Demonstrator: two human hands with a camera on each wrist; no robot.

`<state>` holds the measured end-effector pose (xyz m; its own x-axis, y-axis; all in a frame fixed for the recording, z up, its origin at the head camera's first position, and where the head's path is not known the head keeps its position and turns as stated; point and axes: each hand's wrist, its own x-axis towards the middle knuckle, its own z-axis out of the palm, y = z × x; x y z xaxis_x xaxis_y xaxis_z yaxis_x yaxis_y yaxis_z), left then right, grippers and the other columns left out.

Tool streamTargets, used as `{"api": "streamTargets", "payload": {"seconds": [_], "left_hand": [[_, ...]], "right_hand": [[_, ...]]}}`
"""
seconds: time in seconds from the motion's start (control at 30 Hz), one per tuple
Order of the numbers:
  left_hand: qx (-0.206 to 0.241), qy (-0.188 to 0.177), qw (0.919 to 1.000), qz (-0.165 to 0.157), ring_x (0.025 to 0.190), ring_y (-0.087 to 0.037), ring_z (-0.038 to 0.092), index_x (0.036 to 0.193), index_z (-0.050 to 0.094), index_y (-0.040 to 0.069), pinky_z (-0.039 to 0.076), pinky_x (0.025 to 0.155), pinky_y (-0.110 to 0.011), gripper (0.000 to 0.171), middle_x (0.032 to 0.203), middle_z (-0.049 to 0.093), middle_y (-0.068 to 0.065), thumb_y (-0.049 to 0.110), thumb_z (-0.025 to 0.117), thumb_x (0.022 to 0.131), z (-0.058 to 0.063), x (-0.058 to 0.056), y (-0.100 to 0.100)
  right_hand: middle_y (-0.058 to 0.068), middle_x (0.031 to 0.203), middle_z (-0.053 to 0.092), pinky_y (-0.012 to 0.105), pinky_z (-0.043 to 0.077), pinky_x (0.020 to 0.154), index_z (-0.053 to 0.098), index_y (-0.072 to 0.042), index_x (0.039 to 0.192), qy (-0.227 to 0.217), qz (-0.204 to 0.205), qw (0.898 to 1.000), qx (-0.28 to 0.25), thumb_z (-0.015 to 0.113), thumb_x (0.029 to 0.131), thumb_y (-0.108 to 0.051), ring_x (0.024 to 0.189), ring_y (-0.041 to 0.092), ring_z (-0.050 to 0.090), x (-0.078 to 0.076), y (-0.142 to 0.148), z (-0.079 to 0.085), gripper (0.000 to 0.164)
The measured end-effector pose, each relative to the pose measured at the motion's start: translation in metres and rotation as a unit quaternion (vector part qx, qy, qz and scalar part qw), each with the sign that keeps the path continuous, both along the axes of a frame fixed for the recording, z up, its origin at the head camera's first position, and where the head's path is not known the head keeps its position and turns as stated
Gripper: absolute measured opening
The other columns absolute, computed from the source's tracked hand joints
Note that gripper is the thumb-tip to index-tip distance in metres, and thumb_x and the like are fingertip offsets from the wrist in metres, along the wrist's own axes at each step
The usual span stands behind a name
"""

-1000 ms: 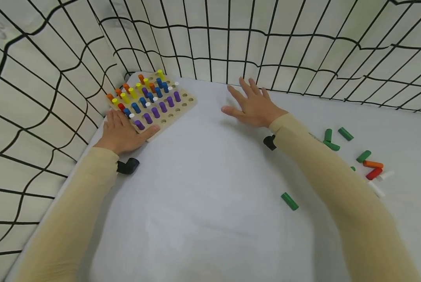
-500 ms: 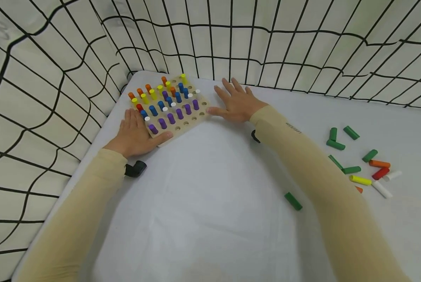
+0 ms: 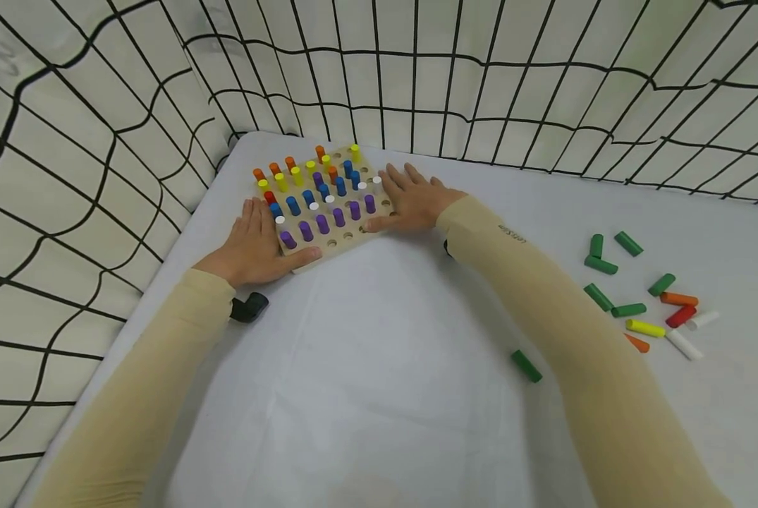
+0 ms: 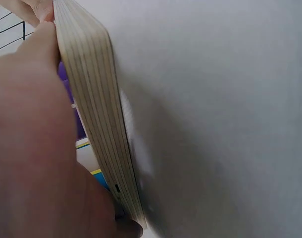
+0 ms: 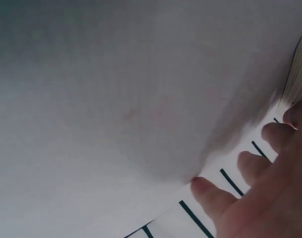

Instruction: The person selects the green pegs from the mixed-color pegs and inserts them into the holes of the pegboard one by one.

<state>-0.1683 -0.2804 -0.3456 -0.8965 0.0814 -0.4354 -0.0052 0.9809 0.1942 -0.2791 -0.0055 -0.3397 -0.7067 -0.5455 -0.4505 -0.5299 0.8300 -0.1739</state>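
A wooden pegboard (image 3: 345,246) carries rows of orange, yellow, blue, white and purple pegs, with one red peg (image 3: 269,198) near its left side. My left hand (image 3: 255,248) lies at the board's left end, fingers straight along the side and thumb over the near corner. At the opposite end my right hand (image 3: 414,202) rests with extended fingers along the right side, its thumb at the near right corner. The left wrist view shows the layered board edge (image 4: 94,94) beside that hand. In the right wrist view, fingertips (image 5: 205,191) sit close over the white cloth.
Loose green pegs (image 3: 629,243) lie on the right, along with orange, red, white and a yellow peg (image 3: 646,328). One green peg (image 3: 527,366) lies apart, nearer the front. Black wire grid panels (image 3: 442,92) border the white table (image 3: 366,395) at the back and left.
The pegboard has shifted right in the head view, the left hand along with it. My right hand has come leftward from apart to the board's right end.
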Motion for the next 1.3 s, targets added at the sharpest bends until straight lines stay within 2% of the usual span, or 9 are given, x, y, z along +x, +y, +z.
{"api": "streamTargets", "payload": {"seconds": [0.17, 0.4, 0.53, 0.7, 1.0, 1.3], "left_hand": [[-0.006, 0.005, 0.9998, 0.021, 0.156, -0.051, -0.023, 0.156, -0.022, -0.011, -0.005, 0.132, -0.064, 0.128, 0.166, -0.026, -0.032, 0.083, 0.038, 0.092, 0.000, 0.002, 0.007], [-0.018, 0.020, 0.9985, 0.048, 0.157, -0.050, -0.021, 0.156, -0.019, -0.013, -0.007, 0.132, -0.063, 0.125, 0.166, -0.024, -0.033, 0.081, 0.035, 0.094, 0.002, 0.002, 0.017], [-0.026, 0.027, 0.9983, 0.046, 0.157, -0.051, -0.020, 0.156, -0.017, -0.014, -0.007, 0.132, -0.063, 0.125, 0.166, -0.022, -0.034, 0.081, 0.036, 0.094, 0.004, 0.003, 0.020], [-0.033, 0.028, 0.9985, 0.034, 0.158, -0.051, -0.018, 0.157, -0.016, -0.012, -0.006, 0.132, -0.063, 0.126, 0.167, -0.020, -0.034, 0.082, 0.037, 0.093, 0.005, 0.002, 0.023], [-0.039, 0.028, 0.9985, 0.026, 0.159, -0.049, -0.017, 0.159, -0.015, -0.009, -0.005, 0.132, -0.063, 0.127, 0.169, -0.019, -0.030, 0.084, 0.038, 0.091, 0.003, 0.003, 0.026], [-0.043, 0.026, 0.9986, 0.015, 0.160, -0.047, -0.015, 0.160, -0.013, -0.008, -0.006, 0.133, -0.061, 0.125, 0.170, -0.017, -0.029, 0.083, 0.039, 0.091, 0.005, 0.003, 0.037]], "right_hand": [[0.001, 0.173, -0.025, 0.065, 0.000, 0.133, -0.019, -0.018, 0.164, -0.002, -0.009, 1.000, 0.012, 0.028, 0.092, -0.088, 0.163, 0.034, -0.018, 0.005, 0.003, -0.002, 0.111], [0.002, 0.173, -0.024, 0.063, -0.002, 0.134, -0.018, -0.016, 0.164, 0.036, -0.017, 0.999, 0.031, 0.020, 0.091, -0.089, 0.164, 0.030, -0.016, 0.019, 0.004, -0.003, 0.110], [0.003, 0.174, -0.021, 0.062, 0.002, 0.134, -0.016, -0.015, 0.165, 0.059, -0.023, 0.997, 0.037, 0.018, 0.091, -0.089, 0.164, 0.029, -0.013, 0.029, 0.004, -0.003, 0.110], [0.005, 0.175, -0.015, 0.062, 0.007, 0.134, -0.011, -0.014, 0.166, 0.078, -0.032, 0.996, 0.027, 0.022, 0.094, -0.085, 0.165, 0.031, -0.008, 0.039, 0.010, -0.002, 0.107], [0.008, 0.177, -0.009, 0.064, 0.013, 0.133, -0.005, -0.011, 0.167, 0.084, -0.041, 0.995, 0.020, 0.024, 0.095, -0.084, 0.165, 0.032, -0.003, 0.054, 0.016, -0.003, 0.106], [0.009, 0.177, -0.007, 0.064, 0.011, 0.133, -0.002, -0.010, 0.167, 0.085, -0.058, 0.995, 0.019, 0.025, 0.095, -0.083, 0.165, 0.033, -0.004, 0.066, 0.026, -0.001, 0.107]]}}
